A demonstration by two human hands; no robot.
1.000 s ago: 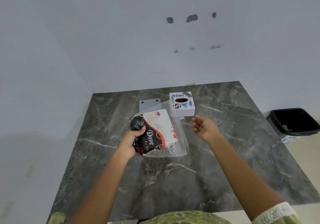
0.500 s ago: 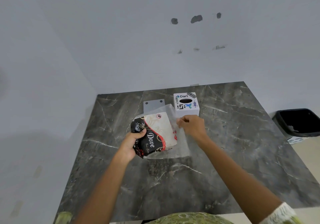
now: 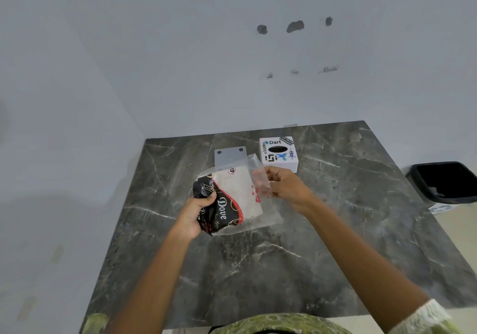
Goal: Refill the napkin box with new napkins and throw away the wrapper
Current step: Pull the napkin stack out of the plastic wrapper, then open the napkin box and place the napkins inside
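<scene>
A napkin pack [image 3: 233, 199] in a black, red and cream "Dove" wrapper lies partly inside a clear plastic outer bag [image 3: 258, 178] near the middle of the dark marble table [image 3: 335, 217]. My left hand [image 3: 196, 212] grips the pack's black left end. My right hand [image 3: 286, 189] pinches the clear bag's upper right edge. Behind them stands the white napkin box [image 3: 280, 154], covered in stickers, its oval slot dark.
A flat grey plate [image 3: 229, 156] with two holes lies left of the box, partly under the bag. A black bin [image 3: 446, 182] stands on the floor past the table's right edge. White walls close the left and far sides.
My right hand came in from the open air at the right and took hold of the clear bag's edge. The left hand kept its grip on the pack.
</scene>
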